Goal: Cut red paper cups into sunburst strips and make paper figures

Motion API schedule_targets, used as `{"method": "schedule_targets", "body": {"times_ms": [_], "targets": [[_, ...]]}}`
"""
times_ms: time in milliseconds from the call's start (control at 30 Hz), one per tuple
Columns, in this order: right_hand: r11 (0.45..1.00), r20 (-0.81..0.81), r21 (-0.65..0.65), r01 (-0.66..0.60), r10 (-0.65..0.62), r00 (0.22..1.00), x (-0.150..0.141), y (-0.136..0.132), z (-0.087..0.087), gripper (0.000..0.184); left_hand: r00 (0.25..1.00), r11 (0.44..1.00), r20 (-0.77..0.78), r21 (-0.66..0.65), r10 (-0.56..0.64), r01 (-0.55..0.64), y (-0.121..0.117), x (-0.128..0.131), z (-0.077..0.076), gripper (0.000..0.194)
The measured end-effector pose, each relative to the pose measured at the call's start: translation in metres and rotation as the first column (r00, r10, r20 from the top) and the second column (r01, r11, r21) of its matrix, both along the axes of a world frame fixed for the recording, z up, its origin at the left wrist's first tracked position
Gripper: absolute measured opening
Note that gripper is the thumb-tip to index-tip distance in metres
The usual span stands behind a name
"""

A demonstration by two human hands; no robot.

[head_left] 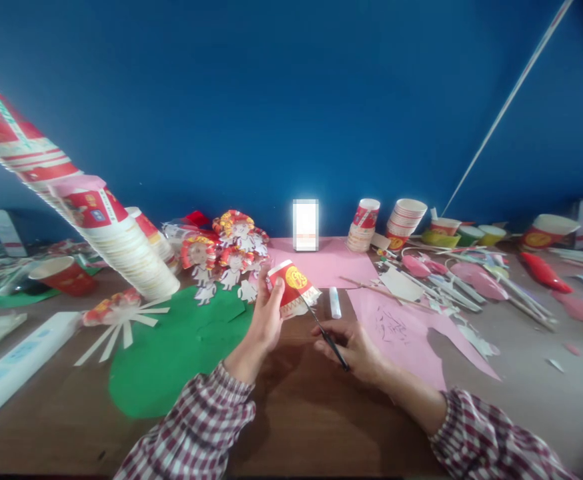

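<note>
My left hand is wrapped round a red and white paper cup with a yellow round emblem, tilted on its side above the table. The thumb lies across its near side, and the fingers behind it are mostly hidden. In my right hand is a pair of scissors with dark handles, closed in by the fingers. Their narrow blades reach up and left to the cup's lower right edge; I cannot tell how far apart they are. Just beyond my right hand stands a glue stick.
Green paper lies on the left, pink paper on the right. A tall leaning stack of paper cups rises at left, beside paper figures. More cup stacks stand by the blue wall. Sticks and scraps cover the right side.
</note>
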State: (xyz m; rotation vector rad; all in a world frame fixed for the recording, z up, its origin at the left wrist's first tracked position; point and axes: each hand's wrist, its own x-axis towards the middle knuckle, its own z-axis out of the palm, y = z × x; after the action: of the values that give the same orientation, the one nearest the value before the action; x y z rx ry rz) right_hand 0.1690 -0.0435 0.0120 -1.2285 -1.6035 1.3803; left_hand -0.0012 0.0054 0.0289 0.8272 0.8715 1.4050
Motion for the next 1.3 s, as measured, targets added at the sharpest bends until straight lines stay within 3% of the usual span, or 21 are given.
{"method": "schedule_targets", "body": {"times_ms": [233, 533, 1033, 1300], "targets": [[0.999, -0.017, 0.031, -0.040, 0.041, 0.999, 0.002, 0.003, 0.001, 0.043, 0.997, 0.998, -0.039, 0.005, -0.067, 0.067, 0.001, 0.000, -0.003, 0.047], [0.999, -0.003, 0.020, -0.043, 0.043, 0.999, 0.004, 0.002, 0.006, 0.044, 0.993, 0.994, -0.053, -0.010, -0.107, 0.107, 0.000, 0.000, -0.004, 0.048], [0.996, 0.040, 0.088, 0.005, -0.009, 0.999, 0.004, 0.004, -0.007, 0.026, 0.994, 0.996, -0.060, -0.014, -0.086, 0.085, 0.000, 0.001, -0.005, 0.047], [1.000, 0.006, 0.018, -0.005, 0.005, 1.000, 0.003, 0.004, -0.006, 0.037, 0.995, 0.999, -0.093, -0.016, -0.047, 0.046, 0.001, -0.001, -0.001, 0.044]]}}
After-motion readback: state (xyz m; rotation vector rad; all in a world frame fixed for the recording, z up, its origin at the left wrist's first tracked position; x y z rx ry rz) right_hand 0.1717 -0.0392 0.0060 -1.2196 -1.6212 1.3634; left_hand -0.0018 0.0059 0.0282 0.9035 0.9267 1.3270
